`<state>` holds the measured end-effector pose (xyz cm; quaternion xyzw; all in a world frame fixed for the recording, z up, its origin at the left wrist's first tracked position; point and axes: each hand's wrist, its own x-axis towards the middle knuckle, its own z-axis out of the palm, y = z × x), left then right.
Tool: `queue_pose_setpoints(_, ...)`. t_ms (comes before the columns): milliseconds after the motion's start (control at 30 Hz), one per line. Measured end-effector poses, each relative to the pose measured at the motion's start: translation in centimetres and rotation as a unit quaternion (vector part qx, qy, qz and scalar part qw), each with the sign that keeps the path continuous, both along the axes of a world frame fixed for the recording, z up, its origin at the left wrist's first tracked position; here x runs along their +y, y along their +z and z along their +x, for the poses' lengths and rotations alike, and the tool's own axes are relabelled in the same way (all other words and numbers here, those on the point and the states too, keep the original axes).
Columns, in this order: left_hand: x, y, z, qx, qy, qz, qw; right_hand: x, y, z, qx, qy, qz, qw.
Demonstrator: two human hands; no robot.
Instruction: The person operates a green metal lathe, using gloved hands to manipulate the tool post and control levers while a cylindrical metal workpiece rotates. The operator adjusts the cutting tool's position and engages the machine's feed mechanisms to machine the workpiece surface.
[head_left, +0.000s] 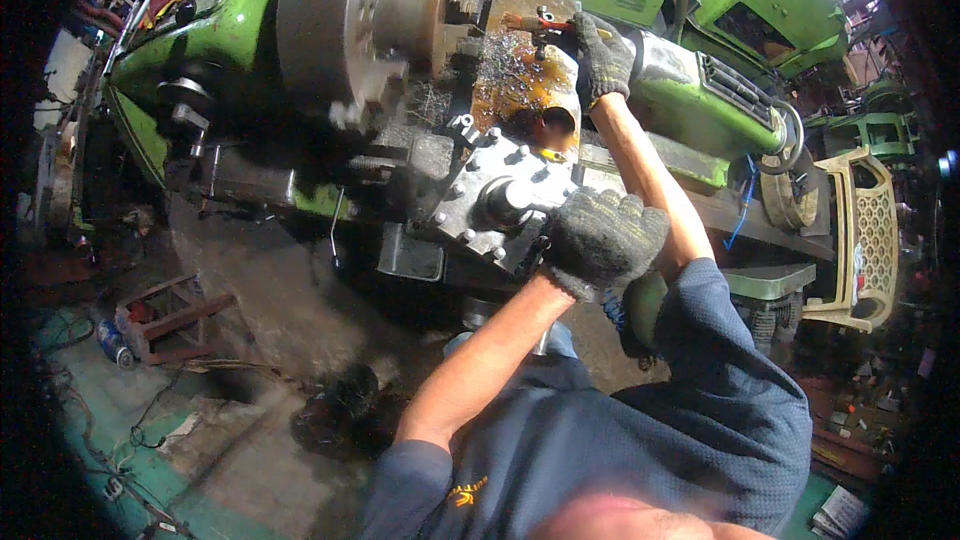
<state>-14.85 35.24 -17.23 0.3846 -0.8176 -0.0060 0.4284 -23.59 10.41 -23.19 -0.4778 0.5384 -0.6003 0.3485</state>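
I stand at a green lathe (230, 40) with a big grey chuck (340, 20). My left hand (603, 240), in a grey knit glove, is closed around a dark handle (533, 252) at the near corner of the square steel tool post (500, 195), which is studded with bolts. My right hand (603, 60), also gloved, reaches farther and grips a thin orange-handled tool (535, 24) over a rusty, oil-wet plate (520, 75). A brown tube end (556, 123) shows just below that plate.
The green tailstock (700, 90) and its handwheel (785, 145) lie to the right. A beige plastic chair (862, 240) stands beyond it. Low on the left are a small wooden stool (165, 312), a can (110, 342) and loose cables on the dirty floor.
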Motion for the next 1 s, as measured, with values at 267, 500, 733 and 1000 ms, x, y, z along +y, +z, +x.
queue_pose_setpoints(267,1.3,2.4,4.2,0.004,-0.019,0.075,0.997,4.7,3.4,2.0,0.223,-0.040,-0.103,0.969)
queue_pose_setpoints(500,5.5,-8.9,22.4,0.206,0.227,0.089,0.948,11.5,5.7,-1.8,0.266,-0.044,-0.069,0.961)
queue_pose_setpoints(733,6.3,-38.5,39.4,-0.058,0.535,0.588,0.604,12.8,2.9,-4.2,0.209,-0.003,0.086,0.974)
queue_pose_setpoints(1000,8.1,-50.6,43.4,0.188,0.471,0.528,0.681,11.8,-0.4,-5.6,0.094,0.052,0.233,0.966)
